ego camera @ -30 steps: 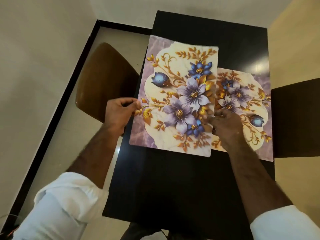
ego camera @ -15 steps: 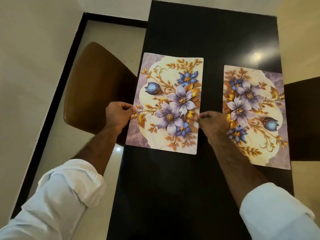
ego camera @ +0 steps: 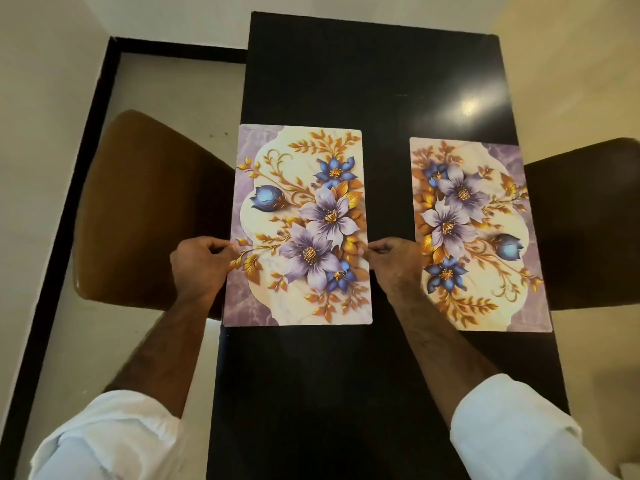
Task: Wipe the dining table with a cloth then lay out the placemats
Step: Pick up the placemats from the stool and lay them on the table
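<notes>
Two floral placemats lie on the black dining table [ego camera: 374,74]. The left placemat [ego camera: 301,209] sits along the table's left edge, flat on the top. My left hand [ego camera: 199,266] pinches its left edge, and my right hand [ego camera: 394,259] pinches its right edge. The right placemat [ego camera: 474,233] lies flat near the table's right edge, apart from both hands, with a strip of bare table between the two mats. No cloth is in view.
A brown chair [ego camera: 149,209] stands at the table's left side, and a dark chair [ego camera: 588,220] at the right side. A black floor border [ego camera: 69,188] runs along the left wall. Pale floor surrounds the table.
The left placemat has been drawn leftward off the right one, from overlapping it to lying beside it with a gap. Both hands moved left with it.
</notes>
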`<action>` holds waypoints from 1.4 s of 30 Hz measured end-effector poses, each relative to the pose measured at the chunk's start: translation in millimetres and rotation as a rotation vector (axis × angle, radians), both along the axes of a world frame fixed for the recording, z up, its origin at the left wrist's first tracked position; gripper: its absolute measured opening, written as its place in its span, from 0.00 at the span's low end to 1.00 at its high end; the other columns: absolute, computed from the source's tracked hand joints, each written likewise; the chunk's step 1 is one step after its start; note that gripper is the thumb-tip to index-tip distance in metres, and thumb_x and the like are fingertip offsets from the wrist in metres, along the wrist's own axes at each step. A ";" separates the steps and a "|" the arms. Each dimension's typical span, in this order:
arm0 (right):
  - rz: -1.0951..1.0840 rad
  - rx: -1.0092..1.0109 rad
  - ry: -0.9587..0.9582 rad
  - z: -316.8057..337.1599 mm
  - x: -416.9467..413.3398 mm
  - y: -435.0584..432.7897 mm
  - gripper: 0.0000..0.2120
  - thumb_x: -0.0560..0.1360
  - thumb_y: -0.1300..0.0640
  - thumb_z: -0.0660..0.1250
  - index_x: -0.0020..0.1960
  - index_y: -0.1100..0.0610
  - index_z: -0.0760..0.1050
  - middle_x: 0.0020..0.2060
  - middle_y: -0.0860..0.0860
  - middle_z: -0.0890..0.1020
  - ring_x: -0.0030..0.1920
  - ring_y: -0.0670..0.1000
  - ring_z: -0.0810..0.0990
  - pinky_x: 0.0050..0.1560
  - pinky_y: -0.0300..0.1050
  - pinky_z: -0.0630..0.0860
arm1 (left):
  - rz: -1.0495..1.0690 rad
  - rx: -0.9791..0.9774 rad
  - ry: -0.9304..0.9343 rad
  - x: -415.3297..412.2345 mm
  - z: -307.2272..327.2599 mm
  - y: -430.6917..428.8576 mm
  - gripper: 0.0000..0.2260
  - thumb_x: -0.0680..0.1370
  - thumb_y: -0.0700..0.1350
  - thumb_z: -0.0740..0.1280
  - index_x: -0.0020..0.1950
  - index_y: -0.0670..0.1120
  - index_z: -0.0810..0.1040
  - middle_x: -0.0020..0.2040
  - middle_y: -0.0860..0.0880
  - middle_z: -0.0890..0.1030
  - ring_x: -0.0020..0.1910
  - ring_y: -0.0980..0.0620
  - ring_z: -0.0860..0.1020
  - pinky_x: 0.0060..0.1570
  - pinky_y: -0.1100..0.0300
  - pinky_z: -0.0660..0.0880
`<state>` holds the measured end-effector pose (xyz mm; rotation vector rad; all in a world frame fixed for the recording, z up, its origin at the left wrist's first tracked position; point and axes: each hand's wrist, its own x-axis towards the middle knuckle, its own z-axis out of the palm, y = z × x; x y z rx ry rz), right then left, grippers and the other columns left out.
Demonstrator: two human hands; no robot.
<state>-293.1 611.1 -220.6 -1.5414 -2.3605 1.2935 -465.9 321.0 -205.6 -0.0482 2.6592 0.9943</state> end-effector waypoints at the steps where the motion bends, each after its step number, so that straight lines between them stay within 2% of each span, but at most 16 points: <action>1: -0.002 0.001 0.000 0.7 -0.3 -0.3 0.08 0.75 0.50 0.84 0.50 0.52 0.90 0.42 0.45 0.89 0.42 0.47 0.89 0.48 0.55 0.89 | 0.003 0.001 -0.004 0.2 -0.5 -0.1 0.11 0.79 0.48 0.79 0.58 0.44 0.89 0.49 0.49 0.89 0.41 0.59 0.84 0.40 0.59 0.83; 3: 0.000 0.014 0.002 -0.9 0.9 -0.5 0.08 0.74 0.50 0.84 0.49 0.53 0.90 0.41 0.45 0.89 0.42 0.47 0.88 0.47 0.56 0.89 | 0.006 0.009 -0.009 1.5 -1.1 -0.3 0.12 0.79 0.49 0.80 0.58 0.44 0.89 0.49 0.48 0.89 0.43 0.57 0.85 0.40 0.59 0.83; 7: 0.022 0.033 -0.005 -3.5 3.8 -1.3 0.08 0.75 0.50 0.84 0.48 0.53 0.90 0.42 0.46 0.89 0.42 0.48 0.88 0.48 0.58 0.88 | 0.018 0.022 -0.020 1.4 -3.2 -2.0 0.12 0.78 0.49 0.80 0.58 0.44 0.90 0.50 0.48 0.90 0.45 0.53 0.88 0.46 0.48 0.88; 9: 0.033 0.026 -0.008 -5.0 6.0 -1.4 0.08 0.75 0.50 0.83 0.49 0.53 0.89 0.42 0.46 0.89 0.43 0.48 0.88 0.48 0.58 0.88 | 0.020 0.019 -0.027 1.8 -3.1 -3.0 0.13 0.78 0.50 0.81 0.58 0.44 0.90 0.50 0.48 0.90 0.45 0.52 0.88 0.47 0.45 0.88; 15: 0.042 -0.042 0.039 -13.4 14.0 -1.9 0.08 0.76 0.51 0.83 0.50 0.54 0.89 0.43 0.47 0.90 0.44 0.50 0.90 0.49 0.59 0.89 | 0.031 0.018 -0.031 6.5 0.4 -3.5 0.11 0.79 0.50 0.80 0.57 0.44 0.90 0.48 0.49 0.89 0.43 0.56 0.86 0.46 0.48 0.87; 21: 0.067 -0.005 0.016 -11.0 14.8 -2.9 0.09 0.78 0.52 0.81 0.52 0.56 0.89 0.45 0.49 0.90 0.46 0.51 0.89 0.51 0.58 0.88 | 0.034 0.020 -0.059 7.2 3.8 -3.9 0.11 0.79 0.50 0.80 0.56 0.45 0.90 0.46 0.53 0.88 0.43 0.56 0.87 0.46 0.49 0.88; 27: 0.105 0.014 -0.030 -3.3 15.8 -3.7 0.10 0.79 0.51 0.80 0.54 0.57 0.88 0.48 0.51 0.89 0.47 0.52 0.88 0.53 0.56 0.88 | 0.037 0.022 -0.047 8.6 2.4 -2.5 0.10 0.79 0.49 0.80 0.57 0.45 0.90 0.46 0.52 0.88 0.43 0.57 0.86 0.45 0.51 0.87; 34: 0.100 -0.011 -0.028 -2.7 16.3 -2.7 0.10 0.79 0.51 0.80 0.55 0.57 0.87 0.48 0.51 0.89 0.48 0.53 0.88 0.55 0.58 0.88 | 0.024 0.001 -0.024 8.9 0.8 -3.5 0.12 0.78 0.50 0.80 0.57 0.44 0.90 0.49 0.48 0.89 0.44 0.53 0.87 0.48 0.46 0.88; 42: 0.114 0.058 -0.001 -1.5 18.9 -6.6 0.10 0.79 0.51 0.80 0.52 0.58 0.88 0.45 0.51 0.89 0.46 0.51 0.88 0.52 0.57 0.88 | 0.032 0.010 -0.028 10.5 0.9 -2.5 0.13 0.78 0.50 0.81 0.57 0.44 0.90 0.49 0.47 0.89 0.46 0.51 0.88 0.49 0.43 0.88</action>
